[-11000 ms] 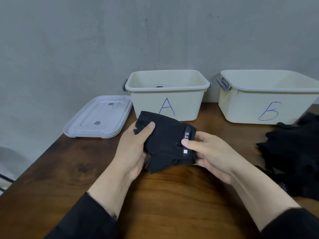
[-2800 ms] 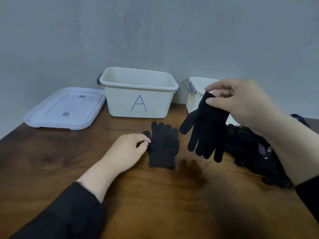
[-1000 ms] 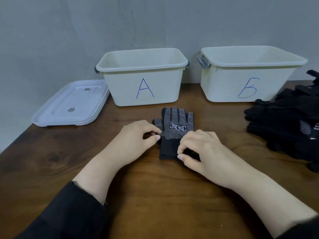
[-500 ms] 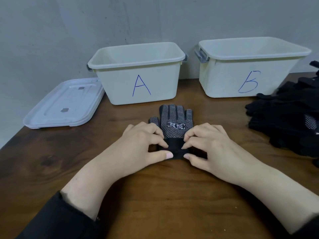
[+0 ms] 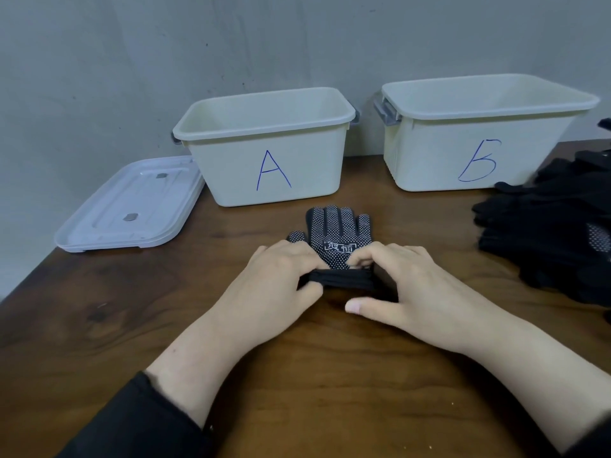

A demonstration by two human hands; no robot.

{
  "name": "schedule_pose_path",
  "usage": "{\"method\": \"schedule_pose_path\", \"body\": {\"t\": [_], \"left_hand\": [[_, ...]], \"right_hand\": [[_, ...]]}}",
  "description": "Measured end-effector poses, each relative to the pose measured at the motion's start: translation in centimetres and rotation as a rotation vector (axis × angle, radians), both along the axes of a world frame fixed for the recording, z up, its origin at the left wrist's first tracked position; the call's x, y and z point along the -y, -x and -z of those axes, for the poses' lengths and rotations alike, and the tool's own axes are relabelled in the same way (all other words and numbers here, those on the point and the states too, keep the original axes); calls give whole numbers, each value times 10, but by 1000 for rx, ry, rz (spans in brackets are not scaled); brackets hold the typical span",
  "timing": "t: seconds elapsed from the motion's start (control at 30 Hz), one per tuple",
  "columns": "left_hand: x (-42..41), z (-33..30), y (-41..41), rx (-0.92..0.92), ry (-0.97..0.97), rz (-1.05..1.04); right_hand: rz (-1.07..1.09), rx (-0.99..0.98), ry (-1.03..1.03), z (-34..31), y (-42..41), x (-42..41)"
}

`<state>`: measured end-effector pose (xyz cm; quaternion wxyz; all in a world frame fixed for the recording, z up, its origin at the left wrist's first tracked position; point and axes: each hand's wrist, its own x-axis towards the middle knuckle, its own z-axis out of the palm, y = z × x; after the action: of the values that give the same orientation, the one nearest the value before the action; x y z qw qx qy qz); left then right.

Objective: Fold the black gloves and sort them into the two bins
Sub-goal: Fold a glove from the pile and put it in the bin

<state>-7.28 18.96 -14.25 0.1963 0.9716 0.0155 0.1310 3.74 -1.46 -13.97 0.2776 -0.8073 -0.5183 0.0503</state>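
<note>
Cream bins A [image 5: 264, 153] and B [image 5: 476, 133] (contents hidden) — both hands [image 5: 334, 282] pinch the dotted glove's cuff [image 5: 340, 280].

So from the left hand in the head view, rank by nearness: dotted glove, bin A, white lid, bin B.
1. dotted glove, pinched by the left hand
2. bin A, behind it
3. white lid, far left
4. bin B, far right
</note>
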Motion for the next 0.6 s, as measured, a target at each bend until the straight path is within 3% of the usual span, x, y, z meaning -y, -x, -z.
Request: {"method": "schedule_pose_path", "body": {"t": [0.1, 0.27, 0.37, 0.47, 0.6], "left_hand": [[2, 2, -1, 2, 108, -38], [4, -2, -7, 39, 269, -206], [4, 0, -7, 48, 315, -222], [3, 2, -8, 60, 305, -276], [1, 4, -11, 125, 140, -264]], "right_hand": [[27, 31, -50, 5, 0, -8], [153, -179, -203, 6, -12, -18], [202, -209, -218, 10, -17, -24], [214, -73, -228, 14, -16, -30], [214, 201, -180, 15, -17, -34]]}}
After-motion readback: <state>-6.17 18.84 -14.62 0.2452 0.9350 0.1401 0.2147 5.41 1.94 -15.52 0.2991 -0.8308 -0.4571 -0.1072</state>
